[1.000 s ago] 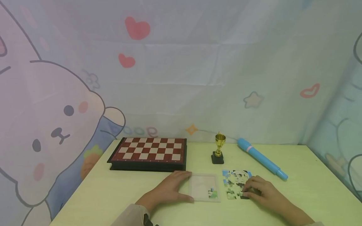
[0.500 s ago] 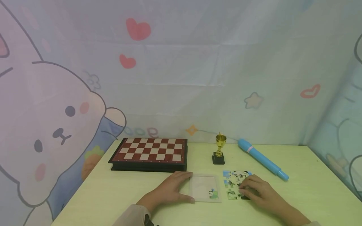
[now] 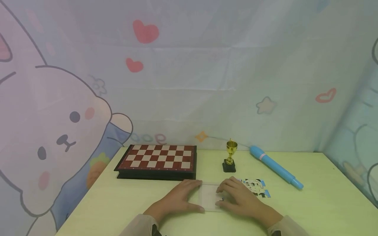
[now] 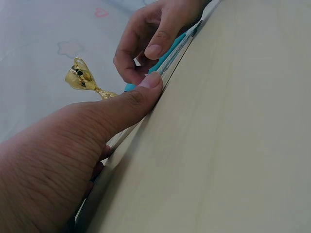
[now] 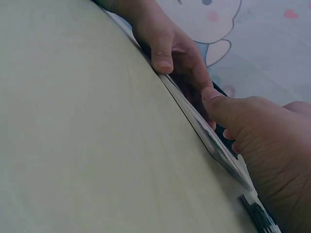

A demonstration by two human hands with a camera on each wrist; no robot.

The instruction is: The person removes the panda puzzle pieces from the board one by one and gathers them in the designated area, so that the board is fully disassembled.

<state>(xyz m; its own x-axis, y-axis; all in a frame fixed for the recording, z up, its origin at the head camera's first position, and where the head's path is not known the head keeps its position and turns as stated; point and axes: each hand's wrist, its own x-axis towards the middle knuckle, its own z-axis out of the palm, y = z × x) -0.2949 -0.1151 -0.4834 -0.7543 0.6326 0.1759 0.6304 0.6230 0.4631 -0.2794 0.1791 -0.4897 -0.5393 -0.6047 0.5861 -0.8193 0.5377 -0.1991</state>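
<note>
In the head view a flat, pale puzzle frame [image 3: 208, 198] lies on the table between the two hands. My left hand [image 3: 177, 199] grips its left side, thumb at the near edge and fingers at the far edge. My right hand [image 3: 240, 200] hovers over the frame's right part, thumb and fingers bent with a gap between their tips. A small blue spot of a puzzle piece shows in that gap; whether the fingers pinch a piece I cannot tell. Beside this hand lie several panda puzzle pieces [image 3: 254, 186], partly covered by it.
Behind the left hand sits a red and white chessboard box [image 3: 159, 160]. A gold trophy [image 3: 230, 155] on a black base stands behind the frame. Towards the back right lies a large blue pen-shaped object [image 3: 276, 167]. A cartoon-printed cloth [image 3: 189, 75] hangs behind the table [image 3: 322, 196].
My right hand has moved left from the loose puzzle pieces to over the frame, its thumb and fingertips now farther apart. The left hand stays at the frame's left side.
</note>
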